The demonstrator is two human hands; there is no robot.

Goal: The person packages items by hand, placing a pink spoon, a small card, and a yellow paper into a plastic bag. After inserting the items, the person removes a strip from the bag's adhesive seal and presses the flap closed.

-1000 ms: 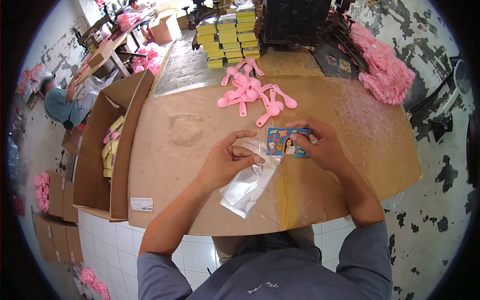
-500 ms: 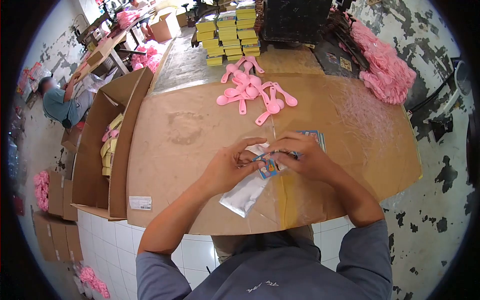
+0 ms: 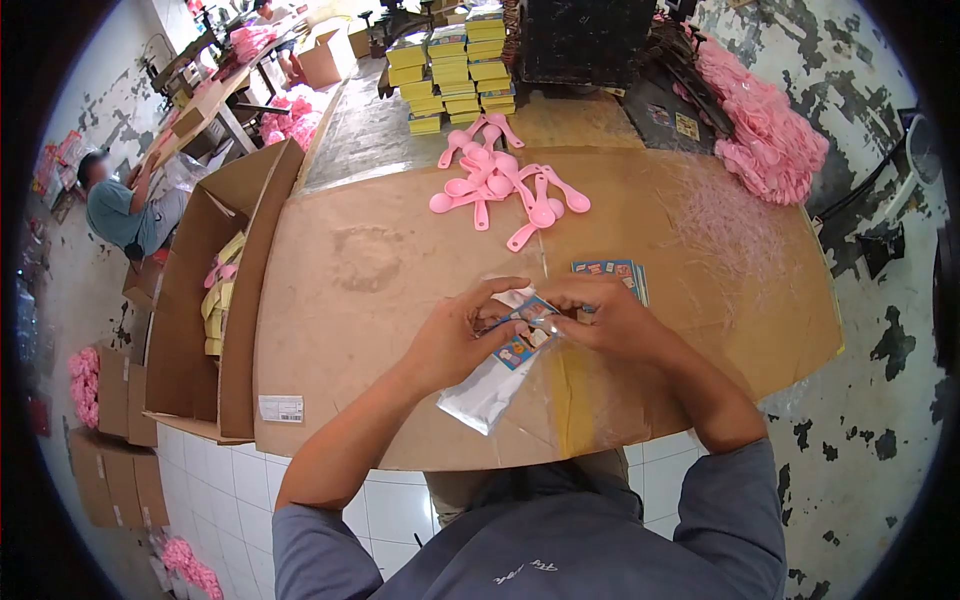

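My left hand (image 3: 462,335) is closed on a small blue printed card (image 3: 518,345), thumb on its face. At the card's upper right, my right hand (image 3: 590,312) pinches its edge or a clear film there; which one is hard to tell. Beneath the card and my left fingers lies a silvery-white pouch (image 3: 478,400), slanting toward the table's front edge. A small stack of blue cards (image 3: 625,272) sits just beyond my right hand, partly covered by it. Farther back is a heap of pink plastic spoons (image 3: 490,180).
Stacks of yellow-edged cards (image 3: 455,75) stand at the back. Pink material (image 3: 765,150) is piled at the right beside thin plastic strands (image 3: 725,225). An open carton (image 3: 262,220) borders the table's left side. A person (image 3: 125,212) sits at the far left.
The card between my hands has turned and shows more of its face. My right hand has shifted slightly, uncovering more of the card stack. The camera view has moved a little.
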